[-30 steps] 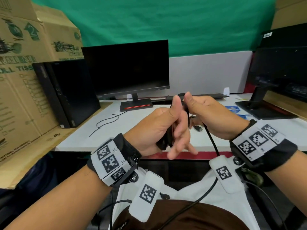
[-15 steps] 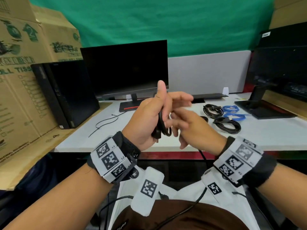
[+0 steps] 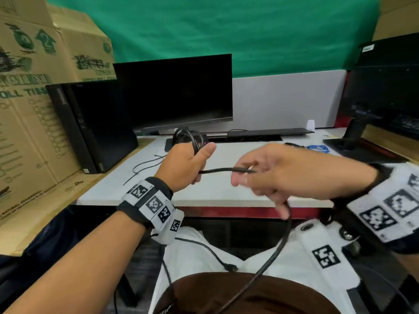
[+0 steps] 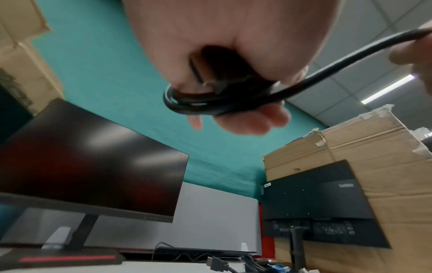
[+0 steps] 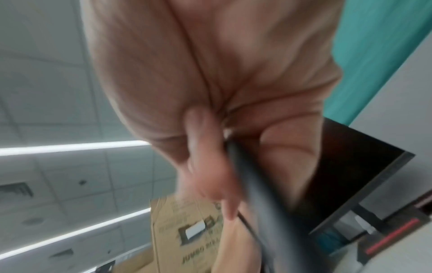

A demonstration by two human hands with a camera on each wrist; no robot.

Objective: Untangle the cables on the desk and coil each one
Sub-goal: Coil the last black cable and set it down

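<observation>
My left hand (image 3: 190,164) grips several loops of a black cable (image 3: 188,135) in its fist, above the front of the white desk (image 3: 215,191). The left wrist view shows the loops (image 4: 210,103) bunched under the curled fingers. A straight run of the same cable (image 3: 224,170) stretches right to my right hand (image 3: 260,177), which holds it between thumb and fingers. The cable (image 5: 254,182) is blurred in the right wrist view. Below my right hand it hangs down across my lap (image 3: 267,264). A blue coiled cable (image 3: 317,148) lies at the desk's right.
A black monitor (image 3: 176,94) stands behind my hands and a PC tower (image 3: 90,128) at the left. A second monitor (image 3: 385,87) stands at the right. A cable tie (image 3: 145,166) lies on the desk left of my left hand. Cardboard boxes (image 3: 34,98) line the left.
My hands have drawn apart: the left moved left with the coil, the right moved right along the cable and now pulls a length taut between them.
</observation>
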